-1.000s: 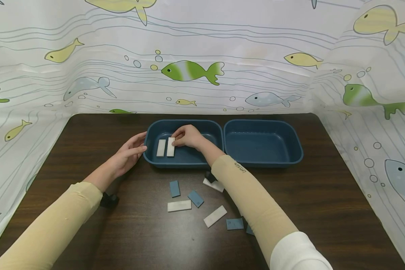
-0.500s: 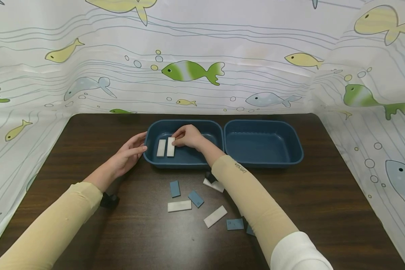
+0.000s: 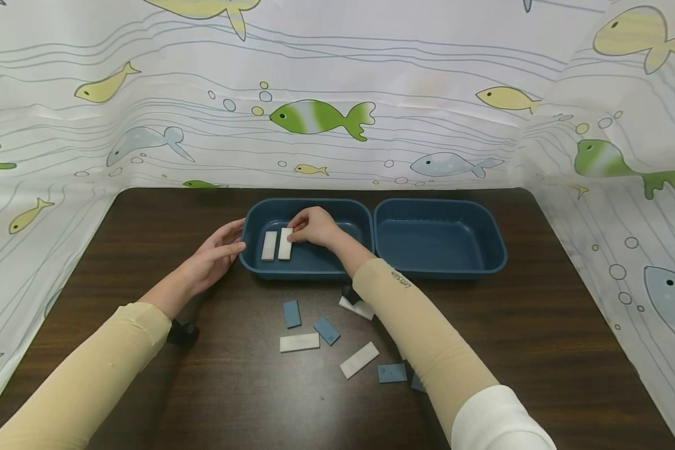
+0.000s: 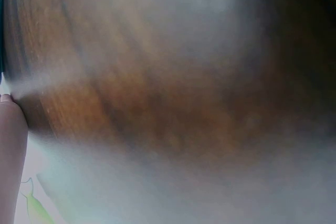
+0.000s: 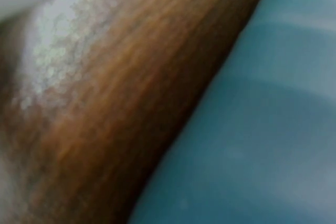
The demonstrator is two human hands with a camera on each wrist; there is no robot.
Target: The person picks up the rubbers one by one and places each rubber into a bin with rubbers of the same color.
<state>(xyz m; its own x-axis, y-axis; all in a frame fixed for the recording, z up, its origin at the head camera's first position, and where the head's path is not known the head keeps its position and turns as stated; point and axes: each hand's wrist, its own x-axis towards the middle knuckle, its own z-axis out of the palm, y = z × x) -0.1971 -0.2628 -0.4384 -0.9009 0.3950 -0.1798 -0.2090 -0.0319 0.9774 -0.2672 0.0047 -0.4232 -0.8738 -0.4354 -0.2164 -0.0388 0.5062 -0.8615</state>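
In the head view, two white rectangular tiles lie upright side by side inside the left blue bin (image 3: pixel 326 274). My right hand (image 3: pixel 315 227) reaches into that bin and pinches the right-hand white tile (image 3: pixel 285 244) between thumb and fingers. Just left of it is the other white tile (image 3: pixel 269 245), untouched. My left hand (image 3: pixel 214 255) rests against the bin's left wall, its fingers fairly straight and the thumb touching near the rim. The left wrist view catches only part of a hand (image 4: pixel 11 156) at its edge; in the right wrist view the blue bin's wall (image 5: pixel 252 145) is blurred.
A second blue bin (image 3: pixel 439 237) stands directly to the right. On the dark table (image 3: pixel 230 387) lie white tiles (image 3: pixel 299 342) and blue tiles (image 3: pixel 392 373), several in all. The right forearm partly covers some. A fish-patterned sheet (image 3: pixel 337 62) hangs behind.
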